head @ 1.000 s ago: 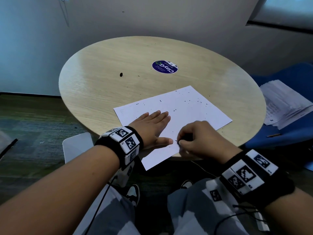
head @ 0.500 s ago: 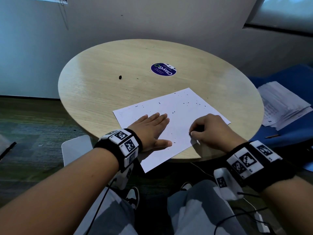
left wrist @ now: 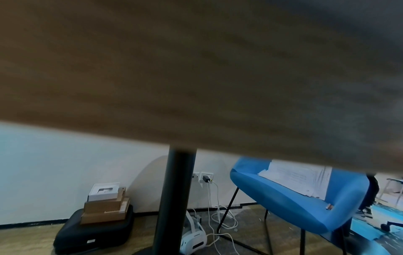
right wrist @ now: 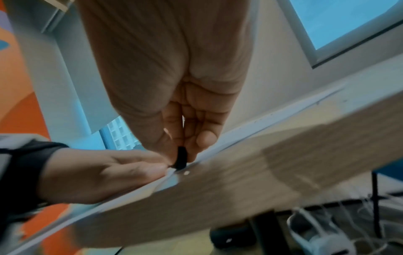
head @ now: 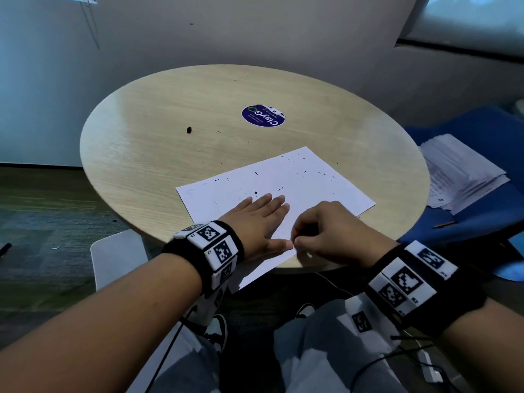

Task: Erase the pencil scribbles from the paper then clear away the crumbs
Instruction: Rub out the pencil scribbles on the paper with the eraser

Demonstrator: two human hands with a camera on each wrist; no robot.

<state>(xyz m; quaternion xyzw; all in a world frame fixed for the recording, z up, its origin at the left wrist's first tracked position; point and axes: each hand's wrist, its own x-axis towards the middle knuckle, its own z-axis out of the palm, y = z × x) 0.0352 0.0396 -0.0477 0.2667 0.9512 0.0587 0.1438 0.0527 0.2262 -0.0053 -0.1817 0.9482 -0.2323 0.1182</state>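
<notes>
A white sheet of paper (head: 297,180) lies on the near part of the round wooden table (head: 170,148), its near corner hanging over the edge. Dark eraser crumbs (head: 300,173) speckle the paper's far half. My left hand (head: 259,219) lies flat on the paper's near left, fingers straight, thumb out to the right. My right hand (head: 317,236) pinches a small black eraser (right wrist: 181,157) and presses its tip on the paper by the left thumb (right wrist: 150,168). In the head view the eraser is hidden by the fingers. No scribbles can be made out.
A dark blob (head: 189,130) and a round blue sticker (head: 263,116) lie on the far table. A blue chair (head: 482,194) with a paper stack (head: 459,174) stands to the right. A black table pole (left wrist: 174,198), boxes (left wrist: 104,207) and cables are under the table.
My right hand with the eraser moved right half a second ago and has now come back left to the paper's near edge by the left thumb. The left hand stayed flat.
</notes>
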